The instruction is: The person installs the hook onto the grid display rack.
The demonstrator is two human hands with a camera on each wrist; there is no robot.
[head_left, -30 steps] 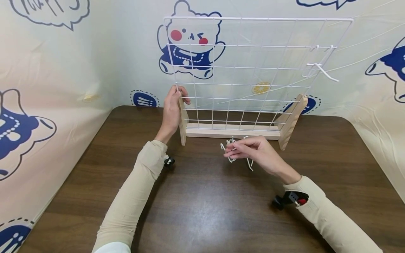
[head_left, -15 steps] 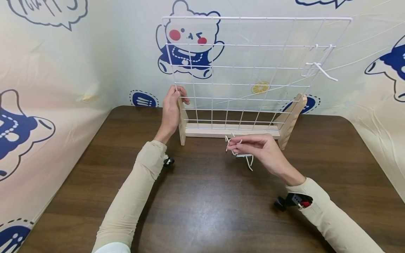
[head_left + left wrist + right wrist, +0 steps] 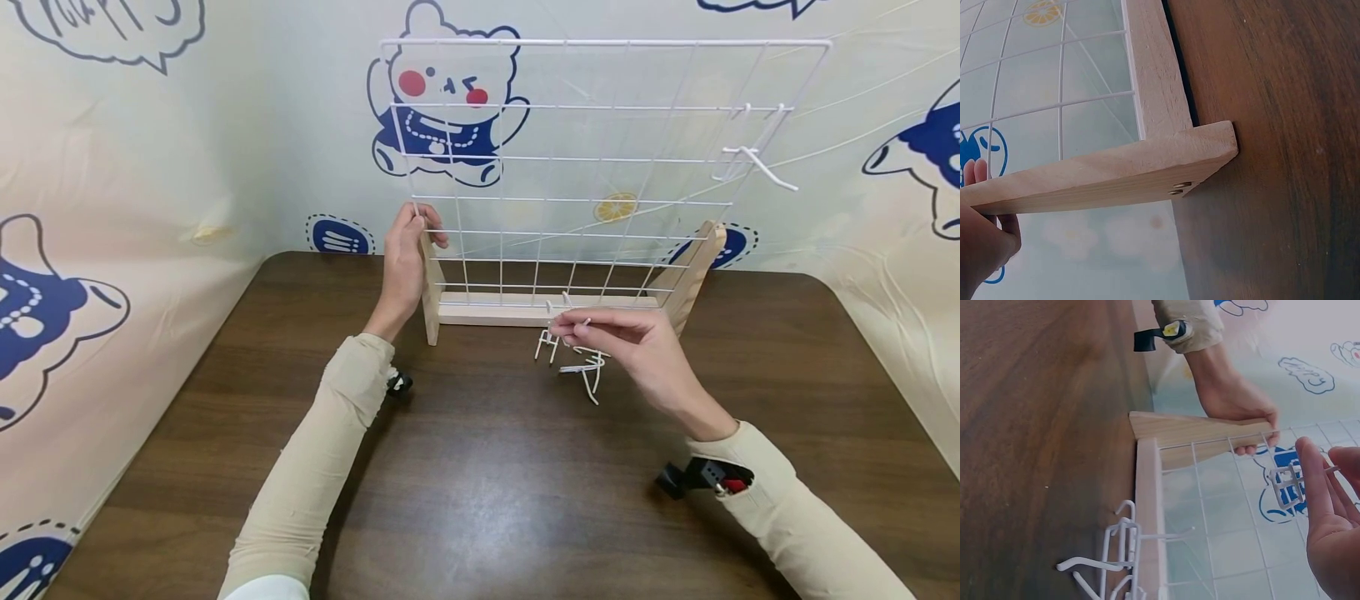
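Observation:
A white wire grid panel (image 3: 600,42) stands upright in a pale wooden stand (image 3: 480,315). My left hand (image 3: 403,267) grips the top of the stand's left side piece (image 3: 1097,172) by the panel's edge, its fingertips showing past the wire. In front of the panel, my right hand (image 3: 633,343) pinches a white wire hook (image 3: 1286,487) between thumb and fingers, raised off the table. Below that hand, more white hooks (image 3: 1088,563) lie tangled on the table. Part of the held hook is hidden by the fingers.
One white hook (image 3: 772,172) hangs at the panel's upper right, its prong pointing forward. The brown wooden table (image 3: 480,500) spreads out in front. A printed cloth (image 3: 300,125) with cartoon bears hangs behind and at the sides.
My right hand has lifted a hook away from the pile and moved slightly up and to the right. The left hand keeps its grip on the stand.

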